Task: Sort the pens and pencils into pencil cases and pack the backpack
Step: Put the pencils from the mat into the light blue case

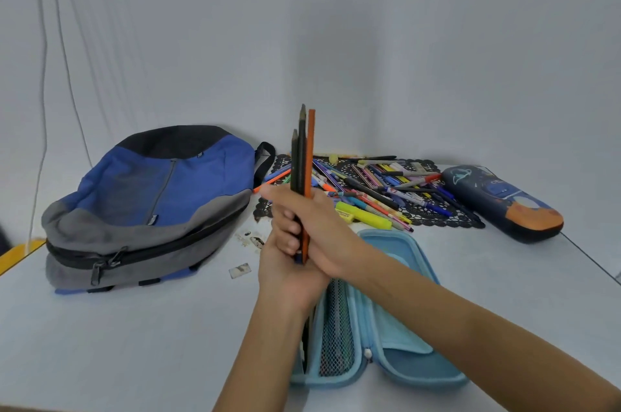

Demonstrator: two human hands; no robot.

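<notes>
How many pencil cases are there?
2. The open light-blue case lies in front, partly under the forearms; the closed dark-blue case lies far right, beside the pen pile. The backpack could hide more.

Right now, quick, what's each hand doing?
Left hand: grips the bundle of pencils, held upright.
Right hand: curled round the same pencils.

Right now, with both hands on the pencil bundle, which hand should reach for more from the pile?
Right, probably. The right hand is on the side of the pile, which lies beyond and to the right. The left hand grips the pencil bundle low and could hold it alone.
</notes>
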